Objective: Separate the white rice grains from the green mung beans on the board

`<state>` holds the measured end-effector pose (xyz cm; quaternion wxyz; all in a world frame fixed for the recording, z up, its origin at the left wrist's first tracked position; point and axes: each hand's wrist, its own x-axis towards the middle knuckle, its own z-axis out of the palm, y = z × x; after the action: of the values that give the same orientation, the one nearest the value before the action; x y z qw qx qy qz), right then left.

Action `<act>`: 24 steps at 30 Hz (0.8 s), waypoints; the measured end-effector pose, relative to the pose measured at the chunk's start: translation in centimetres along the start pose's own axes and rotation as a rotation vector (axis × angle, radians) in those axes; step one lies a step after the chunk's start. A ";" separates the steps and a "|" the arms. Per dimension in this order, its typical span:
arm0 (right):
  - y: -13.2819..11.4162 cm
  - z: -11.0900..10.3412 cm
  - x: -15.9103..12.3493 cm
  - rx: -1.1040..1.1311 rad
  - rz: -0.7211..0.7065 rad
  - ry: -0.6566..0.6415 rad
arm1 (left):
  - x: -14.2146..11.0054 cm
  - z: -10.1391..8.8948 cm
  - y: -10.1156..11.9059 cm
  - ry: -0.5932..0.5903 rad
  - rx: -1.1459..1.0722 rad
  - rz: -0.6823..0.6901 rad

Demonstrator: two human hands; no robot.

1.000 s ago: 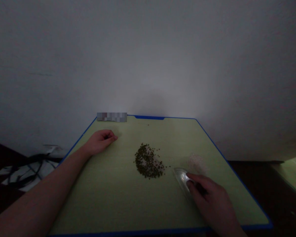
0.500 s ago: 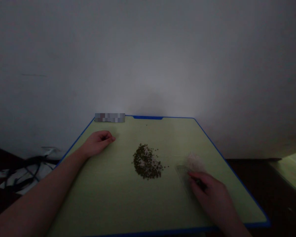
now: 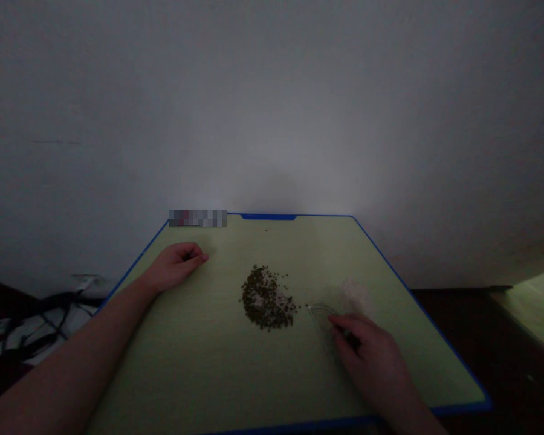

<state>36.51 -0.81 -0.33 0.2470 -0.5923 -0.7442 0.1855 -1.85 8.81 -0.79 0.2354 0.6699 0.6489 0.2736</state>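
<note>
A pile of small dark green beans mixed with pale grains (image 3: 267,298) lies in the middle of a light green table with a blue rim (image 3: 381,249). A small heap of white grains (image 3: 354,294) sits to its right. My right hand (image 3: 369,356) is closed on a clear thin tool (image 3: 321,315) whose tip points toward the bean pile, just right of it. At the far left of the table rests my left hand (image 3: 176,263), fingers curled loosely with nothing seen in them.
A white wall rises straight behind the table. Dark cables and white papers (image 3: 31,320) lie on the floor to the left. A second green surface (image 3: 532,302) shows at the right edge. A single stray bean (image 3: 266,229) lies near the back rim.
My right hand with the clear tool has slid left, from beside the white grains toward the bean pile. My left hand has stayed in place.
</note>
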 end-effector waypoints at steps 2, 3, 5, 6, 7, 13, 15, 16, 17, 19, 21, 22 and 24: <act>1.1 -0.6 -0.2 -0.030 0.038 0.041 | 0.1 0.0 -0.2 -0.001 -0.001 0.008; 1.5 -1.0 -0.2 -0.042 0.056 0.061 | 0.1 0.0 -0.2 -0.002 0.000 0.006; 2.2 -1.6 -0.2 -0.056 0.079 0.087 | 0.2 0.0 -0.2 -0.008 0.006 0.005; 2.3 -1.7 -0.1 -0.056 0.077 0.090 | 0.2 0.0 -0.2 -0.010 0.012 0.007; 2.2 -1.8 0.1 -0.051 0.066 0.089 | 0.2 0.0 -0.1 -0.010 0.021 0.012; 0.5 -1.1 2.0 0.036 -0.063 -0.020 | 0.1 0.0 -0.1 -0.001 0.022 0.010; 0.1 -1.0 2.1 0.059 -0.106 -0.093 | 0.1 0.0 -0.2 0.001 0.021 0.014; 0.1 -1.0 2.0 0.071 -0.118 -0.123 | 0.1 0.0 -0.2 0.000 0.022 0.018; 0.0 -1.0 1.9 0.084 -0.124 -0.152 | 0.1 0.0 -0.2 0.000 0.022 0.020; 0.1 -1.2 1.5 0.107 -0.112 -0.189 | 0.1 0.0 -0.3 -0.002 0.019 0.022; 0.2 -1.3 1.3 0.110 -0.084 -0.182 | 0.1 0.0 -0.2 -0.006 0.019 0.021; 0.2 -1.3 1.3 0.107 -0.074 -0.170 | 0.1 0.0 -0.2 -0.005 0.019 0.018; 0.2 -1.2 1.3 0.101 -0.068 -0.155 | 0.1 0.0 -0.1 -0.007 0.018 0.010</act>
<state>37.13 0.51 0.72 0.2245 -0.5373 -0.7705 0.2593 -1.90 8.89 -0.88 0.2302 0.6761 0.6471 0.2665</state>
